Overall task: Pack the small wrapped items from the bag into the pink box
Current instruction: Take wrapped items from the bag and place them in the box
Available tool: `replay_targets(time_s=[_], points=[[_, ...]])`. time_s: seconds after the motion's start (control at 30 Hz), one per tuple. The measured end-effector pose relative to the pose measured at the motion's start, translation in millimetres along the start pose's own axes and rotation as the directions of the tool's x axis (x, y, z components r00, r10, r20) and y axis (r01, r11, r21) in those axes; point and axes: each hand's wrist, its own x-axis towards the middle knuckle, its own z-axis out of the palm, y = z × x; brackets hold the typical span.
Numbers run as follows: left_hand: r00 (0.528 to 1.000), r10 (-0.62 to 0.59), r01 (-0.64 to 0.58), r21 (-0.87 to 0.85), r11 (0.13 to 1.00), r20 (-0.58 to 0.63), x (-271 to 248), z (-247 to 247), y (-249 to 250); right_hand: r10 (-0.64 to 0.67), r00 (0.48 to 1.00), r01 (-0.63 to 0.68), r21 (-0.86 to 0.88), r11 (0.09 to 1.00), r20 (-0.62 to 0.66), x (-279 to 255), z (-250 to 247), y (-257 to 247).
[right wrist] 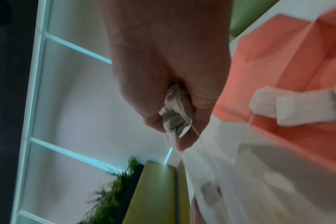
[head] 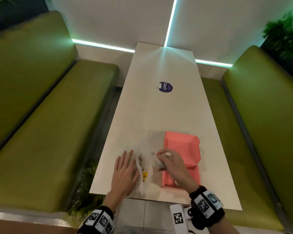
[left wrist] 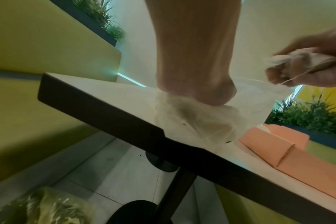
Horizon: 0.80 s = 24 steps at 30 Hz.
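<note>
Lifting a wrapped item (right wrist: 175, 115) from the bag (head: 145, 159), right hand (head: 172, 163) pinching it. Left hand (head: 125, 173) flat, pinning the bag. Next: carry it into the pink box (head: 193, 176) beside the bag.

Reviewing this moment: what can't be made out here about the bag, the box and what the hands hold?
- Bag contents: head view, crumpled translucent plastic blurs them; no count possible.
- Wrapped item in the right hand: right wrist view, fingers cover most of it, motion blur.
- Box floor: head view, right hand covers the near part; count inside unclear.
- Left hand fingers: left wrist view shows only the palm heel on the bag.
</note>
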Motion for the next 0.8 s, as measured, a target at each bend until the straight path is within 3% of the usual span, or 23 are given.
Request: replay_targets(time_s=[0.2,0.33,0.43,0.5,0.57,0.63,0.67,0.73,0.8], points=[[0.992,0.086,-0.099,0.149,0.984,0.089,7,-8,-29,0.073,0.982,-0.07,0.024,0.997,-0.176,-3,-69,11],[0.991,0.086,-0.106,0.211,0.972,0.103,12,-25,-44,0.099,0.979,-0.123,-0.129,0.984,-0.177,1,-94,36],[0.996,0.036,-0.051,0.196,0.979,0.084,12,-32,-49,0.098,0.981,-0.156,-0.382,0.911,-0.166,3,-98,51],[0.998,-0.024,0.031,0.126,0.992,-0.054,11,-40,-42,0.075,0.991,-0.126,-0.541,0.831,-0.115,3,-96,57],[0.962,-0.087,0.084,-0.023,0.996,-0.258,11,-54,-17,0.025,0.999,-0.042,-0.69,0.722,-0.034,2,-90,61],[0.895,-0.03,-0.011,-0.091,0.996,-0.444,10,-67,21,-0.007,0.998,0.049,-0.742,0.668,0.06,1,-84,65],[0.88,0.061,-0.113,-0.082,0.99,-0.471,10,-67,42,-0.011,0.993,0.095,-0.739,0.667,0.118,1,-80,67],[0.889,0.3,-0.34,-0.062,0.938,-0.345,5,-53,79,-0.01,0.973,0.19,-0.777,0.601,0.23,3,-74,73],[0.901,0.431,-0.433,-0.046,0.9,-0.056,0,-31,105,0.008,0.95,0.266,-0.825,0.499,0.311,5,-70,77]])
